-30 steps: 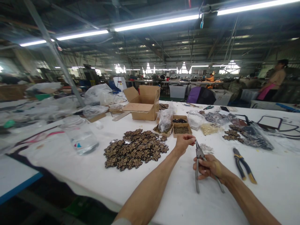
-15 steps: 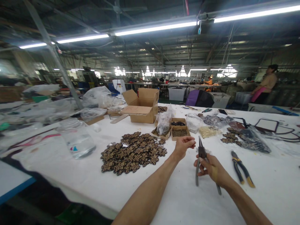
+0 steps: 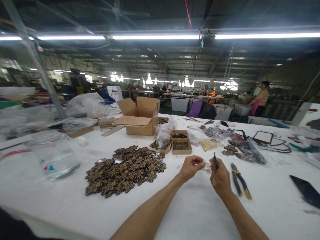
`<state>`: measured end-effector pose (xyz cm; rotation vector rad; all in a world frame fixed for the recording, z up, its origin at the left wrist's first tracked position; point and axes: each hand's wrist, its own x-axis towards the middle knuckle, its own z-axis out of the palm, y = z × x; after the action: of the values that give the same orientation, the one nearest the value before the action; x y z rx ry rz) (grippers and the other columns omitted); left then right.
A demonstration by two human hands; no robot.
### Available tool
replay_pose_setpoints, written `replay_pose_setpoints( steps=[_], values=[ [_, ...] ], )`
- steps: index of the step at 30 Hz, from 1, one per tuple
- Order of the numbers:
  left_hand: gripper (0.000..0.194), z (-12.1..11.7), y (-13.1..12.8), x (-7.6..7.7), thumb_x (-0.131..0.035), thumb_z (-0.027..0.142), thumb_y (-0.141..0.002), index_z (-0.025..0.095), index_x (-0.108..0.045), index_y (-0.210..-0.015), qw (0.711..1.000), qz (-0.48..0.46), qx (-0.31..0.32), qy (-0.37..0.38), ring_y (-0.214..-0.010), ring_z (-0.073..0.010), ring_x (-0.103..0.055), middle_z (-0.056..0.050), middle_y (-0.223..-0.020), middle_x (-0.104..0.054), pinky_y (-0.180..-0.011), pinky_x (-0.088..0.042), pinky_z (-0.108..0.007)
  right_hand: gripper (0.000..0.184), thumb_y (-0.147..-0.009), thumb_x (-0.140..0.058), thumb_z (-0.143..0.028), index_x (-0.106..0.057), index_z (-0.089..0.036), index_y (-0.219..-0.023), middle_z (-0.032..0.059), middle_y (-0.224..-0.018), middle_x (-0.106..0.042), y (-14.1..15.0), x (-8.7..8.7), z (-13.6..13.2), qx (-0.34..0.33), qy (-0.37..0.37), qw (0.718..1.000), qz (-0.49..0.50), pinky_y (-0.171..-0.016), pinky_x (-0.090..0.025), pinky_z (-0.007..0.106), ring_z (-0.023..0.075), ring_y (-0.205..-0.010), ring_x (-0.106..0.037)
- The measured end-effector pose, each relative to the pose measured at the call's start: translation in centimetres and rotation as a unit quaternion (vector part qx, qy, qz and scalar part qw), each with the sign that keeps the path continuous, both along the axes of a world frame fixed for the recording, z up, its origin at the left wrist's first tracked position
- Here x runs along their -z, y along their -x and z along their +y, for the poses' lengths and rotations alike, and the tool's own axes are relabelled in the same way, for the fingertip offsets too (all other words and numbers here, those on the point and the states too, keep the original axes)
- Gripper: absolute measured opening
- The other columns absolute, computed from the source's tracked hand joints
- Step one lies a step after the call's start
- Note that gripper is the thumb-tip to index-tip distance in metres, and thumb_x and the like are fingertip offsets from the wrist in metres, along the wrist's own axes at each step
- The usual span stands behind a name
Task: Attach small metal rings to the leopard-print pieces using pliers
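Observation:
My left hand (image 3: 190,168) is closed in a pinch, thumb against fingertips. Whatever it may hold is too small to make out. My right hand (image 3: 221,178) is wrapped round needle-nose pliers (image 3: 215,161), their dark jaws pointing up and away from me; the handles are mostly hidden in the palm. Between the two hands, small shiny wire-like bits (image 3: 207,167) lie on the white table (image 3: 195,206). To the right of my right hand rests a second pair of pliers (image 3: 239,180) with black and yellow grips.
Dark brown patterned flower-shaped pieces (image 3: 127,168) are heaped at left. Behind them stand an open cardboard box (image 3: 140,125) and small boxes of metal bits (image 3: 181,146). A clear jar (image 3: 53,156) is far left. Plastic bags (image 3: 252,151) and a dark flat object (image 3: 306,190) lie right.
The view has turned right, so the table things shift left. My right hand has rotated the pliers, hiding their handles, and the jaws now sit lower. My left hand remains pinched.

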<state>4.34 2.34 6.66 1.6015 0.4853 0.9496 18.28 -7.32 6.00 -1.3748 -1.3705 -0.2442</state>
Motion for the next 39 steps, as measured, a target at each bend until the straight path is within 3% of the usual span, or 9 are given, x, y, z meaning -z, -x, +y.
replay_pose_setpoints(
  steps=[4, 8, 13, 16, 19, 27, 39],
  values=[
    [0.046, -0.1, 0.1, 0.3, -0.079, 0.044, -0.072, 0.008, -0.07, -0.1, 1.0, 0.003, 0.005, -0.006, -0.078, -0.0168, -0.062, -0.012, -0.088, -0.068, -0.068, -0.051, -0.027, 0.023, -0.1, -0.042, -0.032, -0.052, -0.016, -0.112, 0.012, -0.1, -0.061, -0.6, 0.0, 0.1, 0.014, -0.032, 0.999, -0.032, -0.079, -0.049, 0.038, 0.0253, -0.091, -0.06],
    [0.045, -0.5, 0.0, -0.2, -0.08, 0.042, -0.071, 0.008, -0.07, -0.1, 1.0, -0.011, -0.008, -0.018, -0.083, -0.0183, -0.062, -0.012, -0.09, -0.068, -0.07, -0.052, -0.027, 0.025, -0.101, -0.038, -0.031, -0.05, -0.017, -0.118, 0.014, -0.106, -0.059, -1.0, 0.5, 0.1, 0.007, -0.014, 0.999, -0.042, -0.086, -0.048, 0.041, 0.0271, -0.099, -0.058],
    [0.042, -2.0, 1.1, -3.6, -0.078, 0.039, -0.074, 0.01, -0.07, -0.104, 0.996, -0.071, -0.019, -0.05, -0.086, -0.0188, -0.063, -0.013, -0.095, -0.068, -0.077, -0.053, -0.03, 0.03, -0.098, -0.038, -0.026, -0.048, -0.018, -0.125, 0.0152, -0.109, -0.056, -1.6, 1.8, 0.5, -0.01, -0.015, 0.996, -0.087, -0.09, -0.048, 0.047, 0.0295, -0.103, -0.055],
    [0.046, -3.2, 2.2, -6.1, -0.078, 0.035, -0.075, 0.011, -0.069, -0.113, 0.992, -0.091, 0.012, -0.089, -0.09, -0.0194, -0.063, -0.014, -0.101, -0.066, -0.083, -0.053, -0.032, 0.034, -0.095, -0.039, -0.021, -0.045, -0.018, -0.128, 0.0158, -0.112, -0.055, -2.0, 2.5, 0.7, -0.015, -0.009, 0.992, -0.123, -0.091, -0.048, 0.048, 0.0301, -0.106, -0.053],
    [0.045, -4.1, 3.1, -7.6, -0.077, 0.035, -0.076, 0.012, -0.069, -0.114, 0.988, -0.083, 0.036, -0.123, -0.089, -0.019, -0.063, -0.013, -0.1, -0.066, -0.083, -0.052, -0.032, 0.034, -0.093, -0.038, -0.018, -0.044, -0.017, -0.127, 0.016, -0.111, -0.054, -2.2, 2.8, 0.7, -0.021, 0.008, 0.988, -0.151, -0.09, -0.048, 0.048, 0.03, -0.104, -0.053],
    [0.027, -3.9, 3.9, -7.5, -0.071, 0.035, -0.081, 0.012, -0.075, -0.097, 0.986, -0.061, 0.008, -0.154, -0.084, -0.0179, -0.063, -0.012, -0.092, -0.068, -0.075, -0.05, -0.027, 0.031, -0.093, -0.037, -0.013, -0.046, -0.017, -0.122, 0.0145, -0.106, -0.055, -2.1, 3.1, 0.8, -0.024, 0.036, 0.981, -0.191, -0.087, -0.048, 0.046, 0.0291, -0.1, -0.053],
    [0.023, -3.3, 4.7, -7.4, -0.072, 0.034, -0.079, 0.014, -0.076, -0.089, 0.985, -0.034, -0.008, -0.171, -0.081, -0.0187, -0.063, -0.011, -0.088, -0.069, -0.073, -0.049, -0.028, 0.033, -0.096, -0.036, -0.016, -0.045, -0.018, -0.127, 0.0156, -0.113, -0.055, -1.6, 3.2, 0.7, -0.032, 0.061, 0.978, -0.199, -0.089, -0.049, 0.047, 0.0297, -0.105, -0.054]
  ],
)
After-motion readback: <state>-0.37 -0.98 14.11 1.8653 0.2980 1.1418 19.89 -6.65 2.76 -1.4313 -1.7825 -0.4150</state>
